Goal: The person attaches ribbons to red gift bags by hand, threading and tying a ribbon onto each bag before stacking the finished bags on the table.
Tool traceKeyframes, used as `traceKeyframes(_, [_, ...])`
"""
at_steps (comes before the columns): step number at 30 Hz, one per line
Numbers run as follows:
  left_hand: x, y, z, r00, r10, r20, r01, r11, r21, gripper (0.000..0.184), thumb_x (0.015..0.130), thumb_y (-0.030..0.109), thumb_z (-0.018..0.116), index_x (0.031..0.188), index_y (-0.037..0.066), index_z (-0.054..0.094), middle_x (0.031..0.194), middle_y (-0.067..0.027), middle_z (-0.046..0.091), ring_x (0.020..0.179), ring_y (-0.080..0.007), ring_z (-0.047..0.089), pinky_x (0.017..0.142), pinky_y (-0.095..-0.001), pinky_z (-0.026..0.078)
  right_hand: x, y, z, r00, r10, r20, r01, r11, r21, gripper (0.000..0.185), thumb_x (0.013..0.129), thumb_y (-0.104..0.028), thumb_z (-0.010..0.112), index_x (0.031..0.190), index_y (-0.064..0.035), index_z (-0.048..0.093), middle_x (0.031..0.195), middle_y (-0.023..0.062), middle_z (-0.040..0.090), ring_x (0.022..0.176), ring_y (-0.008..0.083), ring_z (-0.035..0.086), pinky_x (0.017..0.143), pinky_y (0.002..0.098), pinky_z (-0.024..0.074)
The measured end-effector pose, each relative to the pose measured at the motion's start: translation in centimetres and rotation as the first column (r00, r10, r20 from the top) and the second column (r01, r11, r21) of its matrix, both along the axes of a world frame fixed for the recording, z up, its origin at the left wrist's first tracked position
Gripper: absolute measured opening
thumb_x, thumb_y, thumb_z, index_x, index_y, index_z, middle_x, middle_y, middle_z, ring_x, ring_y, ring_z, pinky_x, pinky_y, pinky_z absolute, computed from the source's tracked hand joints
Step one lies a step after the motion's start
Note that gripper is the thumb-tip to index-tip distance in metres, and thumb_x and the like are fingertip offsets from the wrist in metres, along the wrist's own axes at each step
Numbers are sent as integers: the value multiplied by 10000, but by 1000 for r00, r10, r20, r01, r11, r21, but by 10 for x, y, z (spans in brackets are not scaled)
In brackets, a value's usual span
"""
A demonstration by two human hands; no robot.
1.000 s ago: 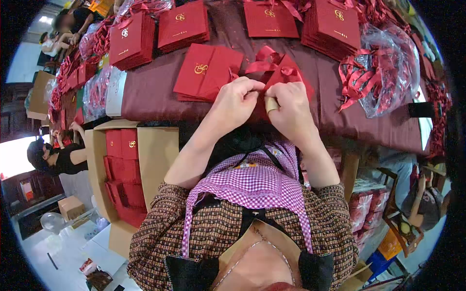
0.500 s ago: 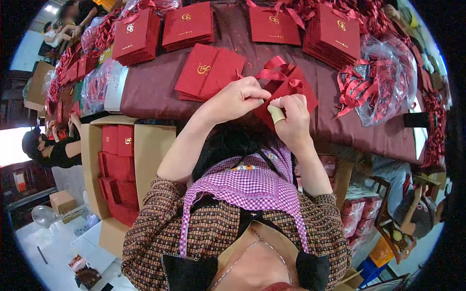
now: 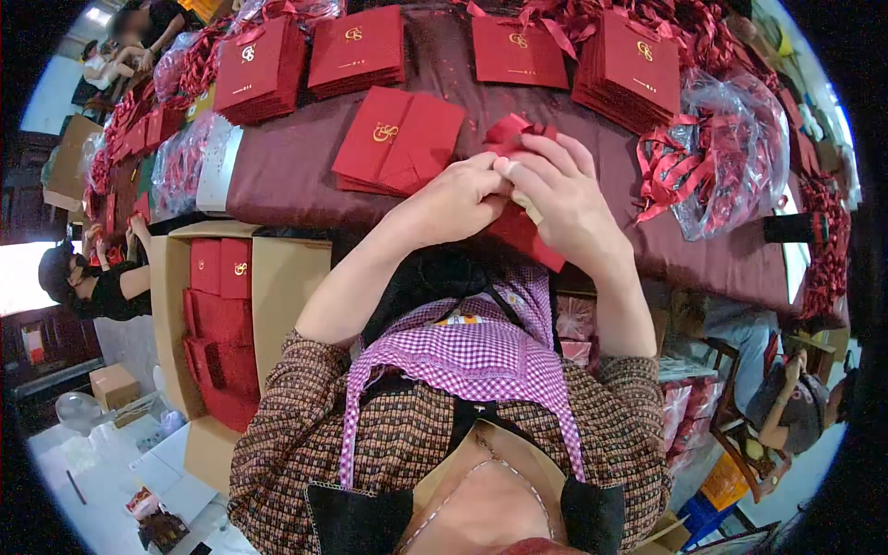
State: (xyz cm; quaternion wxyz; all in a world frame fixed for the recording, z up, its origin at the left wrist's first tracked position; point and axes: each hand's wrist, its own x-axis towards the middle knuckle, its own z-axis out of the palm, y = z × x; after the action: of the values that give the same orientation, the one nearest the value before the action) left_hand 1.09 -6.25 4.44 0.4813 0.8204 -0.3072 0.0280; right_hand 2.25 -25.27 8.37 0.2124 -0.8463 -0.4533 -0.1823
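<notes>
A small red paper bag is at the table's front edge, mostly covered by my hands. Red ribbon loops up beyond my fingertips. My left hand is closed, thumb and forefinger pinching at the ribbon by the bag's top. Against it, my right hand has its thumb and forefinger pressed together at the same spot, the other fingers bent over the ribbon. A pale wrap covers one of its digits. Just left of the hands lies a short pile of flat red bags with gold lettering.
Stacks of red bags line the table's far side, with another stack at right. A clear plastic bag of red ribbons lies to the right. An open carton of red bags stands at left. Other people sit on both sides.
My hands have come together over the bag's top. My right hand has turned, its fingers now reaching over the ribbon. The bag has tilted and shifted toward me, with less of it showing.
</notes>
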Motion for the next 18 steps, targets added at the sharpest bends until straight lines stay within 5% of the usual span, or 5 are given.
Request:
traceKeyframes(5, [0, 13, 0, 975, -32, -220, 24, 999, -37, 102, 775, 51, 610, 826, -30, 647, 808, -130, 595, 806, -238, 618, 708, -306, 483, 6, -12, -2, 971, 155, -184, -149, 988, 47, 114, 729, -56, 634, 814, -110, 580, 830, 34, 590, 960, 223, 573, 1061, 503, 291])
traceKeyframes(8, [-1, 18, -5, 962, -80, -259, 49, 991, -121, 103, 802, 60, 601, 837, -23, 648, 799, -94, 614, 747, -189, 619, 666, -299, 489, 3, -13, -6, 958, 184, -222, -170, 982, 81, 106, 729, -62, 638, 806, -109, 583, 814, 33, 583, 938, 226, 580, 1070, 499, 277])
traceKeyframes(11, [6, 38, -5, 735, 75, -674, -268, 945, -187, 76, 851, 56, 573, 873, 11, 629, 790, -29, 618, 619, -118, 588, 611, -250, 480, 0, -22, -6, 929, 224, -293, -212, 975, 71, 111, 730, -38, 624, 806, -106, 579, 807, 29, 575, 931, 225, 581, 1078, 497, 266])
traceKeyframes(13, [16, 56, -5, 742, 5, -671, -395, 811, -431, 81, 863, 50, 568, 870, 8, 636, 728, -25, 603, 630, -108, 588, 617, -251, 495, -3, -30, -6, 905, 244, -349, -235, 970, 69, 124, 724, -36, 638, 822, -94, 587, 820, 28, 588, 950, 223, 584, 1088, 498, 254])
traceKeyframes(18, [21, 63, -7, 701, 31, -713, -477, 763, -436, 93, 881, 61, 578, 915, 14, 650, 724, -5, 597, 640, -95, 572, 617, -239, 479, 0, -36, -3, 878, 229, -421, -177, 971, 159, 145, 718, -18, 628, 845, -86, 602, 816, 18, 602, 918, 211, 595, 1095, 481, 260])
